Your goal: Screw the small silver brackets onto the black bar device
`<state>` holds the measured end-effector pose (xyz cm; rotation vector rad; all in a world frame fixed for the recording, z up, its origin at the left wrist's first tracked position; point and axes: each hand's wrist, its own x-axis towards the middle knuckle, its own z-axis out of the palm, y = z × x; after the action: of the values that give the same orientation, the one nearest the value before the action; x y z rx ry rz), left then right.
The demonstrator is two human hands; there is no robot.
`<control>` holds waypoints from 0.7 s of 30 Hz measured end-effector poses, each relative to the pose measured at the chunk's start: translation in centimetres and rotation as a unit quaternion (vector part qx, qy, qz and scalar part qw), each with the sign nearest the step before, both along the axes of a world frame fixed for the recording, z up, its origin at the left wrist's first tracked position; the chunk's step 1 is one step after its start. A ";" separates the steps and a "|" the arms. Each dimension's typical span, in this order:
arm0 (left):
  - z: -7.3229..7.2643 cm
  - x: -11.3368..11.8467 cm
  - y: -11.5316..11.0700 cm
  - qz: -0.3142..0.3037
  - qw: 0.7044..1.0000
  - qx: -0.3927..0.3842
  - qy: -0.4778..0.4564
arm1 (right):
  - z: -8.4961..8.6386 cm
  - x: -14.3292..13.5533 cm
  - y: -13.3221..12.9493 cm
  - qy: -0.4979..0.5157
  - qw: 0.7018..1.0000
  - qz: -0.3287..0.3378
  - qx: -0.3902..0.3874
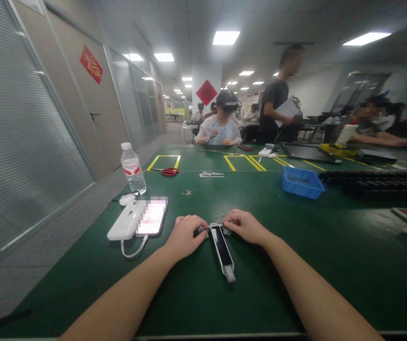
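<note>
In front of me on the green table lies a slim, long device with a black face, a white rim and a grey piece at its near end. My left hand is closed beside the device's far end, fingertips together near small dark and shiny bits. On the other side, my right hand pinches at the far right corner, close to a small clear or silvery piece. What exactly the fingertips grip is too small to tell.
A phone cabled to a white power bank and a water bottle stand left. Beyond lie red-handled scissors, small rings and white strips. A blue bin sits right. Several people are farther back.
</note>
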<state>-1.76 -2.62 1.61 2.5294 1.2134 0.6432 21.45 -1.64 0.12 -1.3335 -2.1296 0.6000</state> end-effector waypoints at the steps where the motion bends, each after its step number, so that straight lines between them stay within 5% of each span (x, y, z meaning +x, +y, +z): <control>1: 0.0 0.0 0.0 0.000 1.000 0.000 -0.001 | 0.0 -0.1 0.0 -0.002 1.000 -0.005 0.001; 21: 0.4 0.3 -0.2 0.013 1.000 0.000 -0.020 | -0.1 -0.4 0.1 -0.006 1.000 -0.015 0.013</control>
<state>-1.49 -2.81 1.97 2.4926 1.2334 0.6961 21.09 -1.58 0.06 -1.3557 -2.1164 0.5510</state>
